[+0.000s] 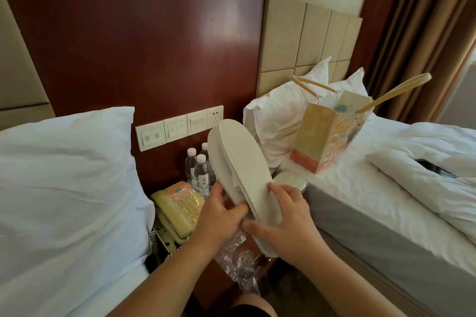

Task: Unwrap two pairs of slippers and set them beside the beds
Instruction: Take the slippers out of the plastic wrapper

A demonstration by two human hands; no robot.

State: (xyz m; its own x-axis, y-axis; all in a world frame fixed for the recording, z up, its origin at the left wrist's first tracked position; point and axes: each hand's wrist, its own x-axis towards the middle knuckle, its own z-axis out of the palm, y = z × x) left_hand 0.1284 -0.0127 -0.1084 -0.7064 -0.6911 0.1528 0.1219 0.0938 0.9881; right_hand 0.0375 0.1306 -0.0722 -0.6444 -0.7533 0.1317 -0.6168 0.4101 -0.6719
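Daylight comes from the right, I think, past the curtain (422,33). White bedding on the right bed (360,188) is bright, near blown out. Soft sheen on the wood panel (213,41). Gap between the beds is dim. Edges bend, wide-angle. Overall slightly soft.

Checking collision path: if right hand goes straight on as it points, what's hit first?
The pair of white ribbed-sole slippers that the right hand grips; behind them, probably the clear plastic water bottles, depth unclear.
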